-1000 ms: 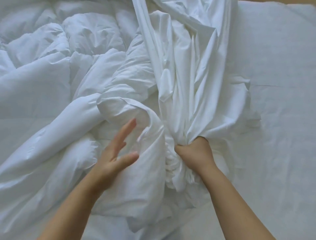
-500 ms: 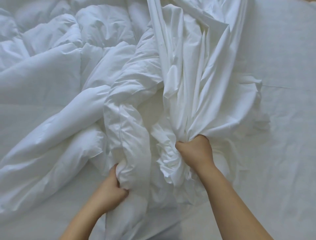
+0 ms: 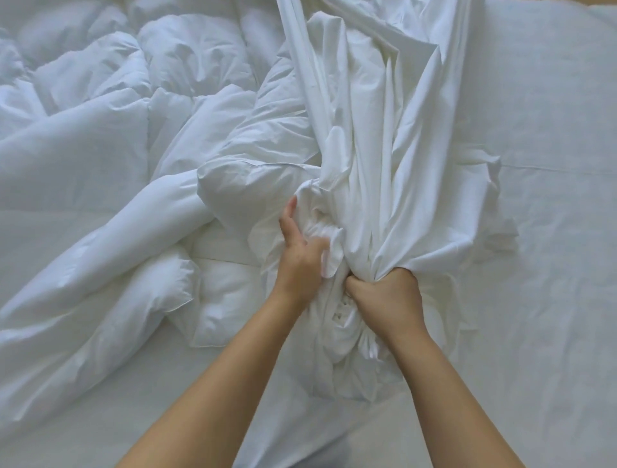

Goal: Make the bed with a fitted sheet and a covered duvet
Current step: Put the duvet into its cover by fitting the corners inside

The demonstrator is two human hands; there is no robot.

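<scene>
Right hand [image 3: 384, 294] fisted round bunched duvet cover [image 3: 384, 133] — hold firm. Left hand [image 3: 300, 257] sunk in folds, finger grip unclear — feed duvet [image 3: 233, 173] corner in.

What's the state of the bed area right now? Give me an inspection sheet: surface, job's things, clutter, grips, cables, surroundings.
Surface: bed, white and lightly creased, bare on the right side.
Job's things: duvet bunched in puffy folds across the left; cover gathered into long pleats down the middle, running from the top edge to both grips.
Clutter: nothing seen.
Grips: left grip thumb up, fingers buried in the cover's folds, hold hidden; right grip fisted round the gathered cover.
Cables: nothing seen.
Surroundings: thin tan strip at the top edge, too little showing to identify.
</scene>
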